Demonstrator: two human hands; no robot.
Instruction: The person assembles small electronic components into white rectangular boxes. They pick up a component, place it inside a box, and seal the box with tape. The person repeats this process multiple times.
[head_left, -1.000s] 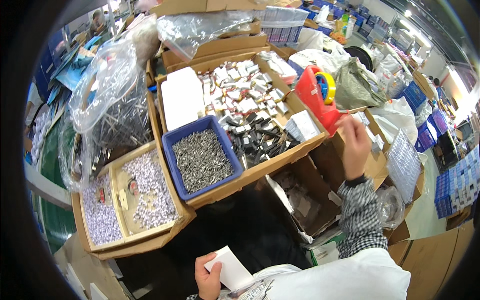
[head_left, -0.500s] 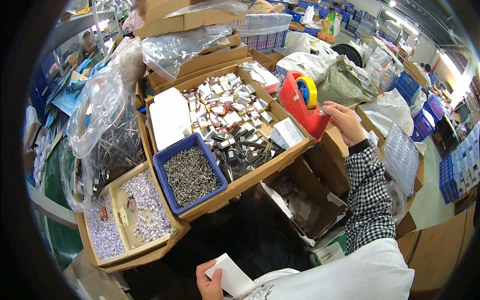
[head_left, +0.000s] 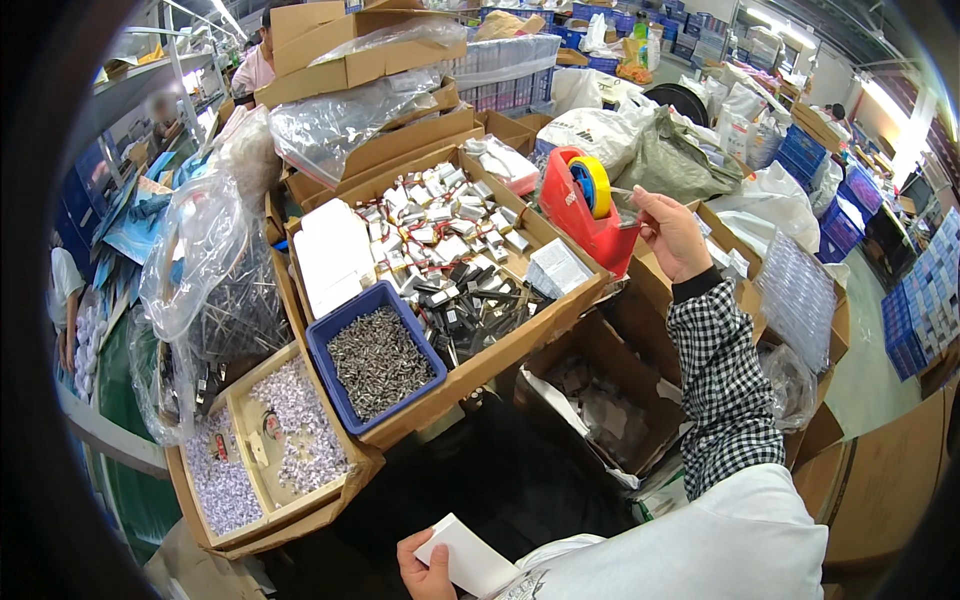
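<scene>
My left hand grips a small flat white box by its edge, low in the view and close to my body. Further up on the right, a red tape dispenser stands at the corner of a large carton, with a yellow-rimmed roll of tape in it. Just right of the roll, my right hand is closed in a pinch. A thin strip of tape runs from the roll to its fingertips.
The carton bears silver battery packs, black parts, white boxes and a blue bin of small metal pieces. Left of it lies a wooden tray of small white parts. An open carton stands below the dispenser.
My right hand has moved up and slightly left beside the roll, and the strip of tape now shows at its fingertips. My left hand still holds the white box.
</scene>
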